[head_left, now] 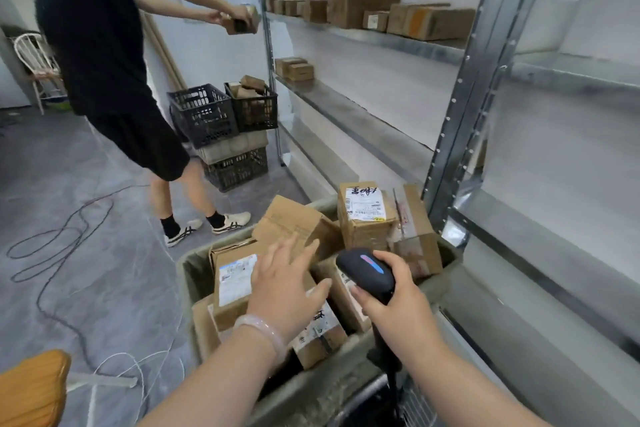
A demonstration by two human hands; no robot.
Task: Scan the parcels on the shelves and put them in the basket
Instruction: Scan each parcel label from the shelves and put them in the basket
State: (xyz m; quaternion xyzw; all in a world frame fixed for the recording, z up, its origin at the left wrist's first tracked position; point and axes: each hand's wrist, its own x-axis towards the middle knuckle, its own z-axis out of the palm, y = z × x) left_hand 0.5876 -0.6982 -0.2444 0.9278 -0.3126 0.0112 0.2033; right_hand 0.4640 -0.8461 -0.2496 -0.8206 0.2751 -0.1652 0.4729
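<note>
The right grip (391, 298) is curled round the handle of a black scanner (367, 270), while the left grip (284, 284) hangs with fingers spread, holding nothing, just above the parcels in the basket (194, 270). The job looks well under way but unfinished. The basket is heaped with brown cardboard parcels (363, 215), tipped at odd angles and several showing white printed labels, yet a row of shelf boxes (398, 10) waits on the upper shelf (398, 40) and a small pair (294, 68) sits on the shelf below, well apart from the basket.
</note>
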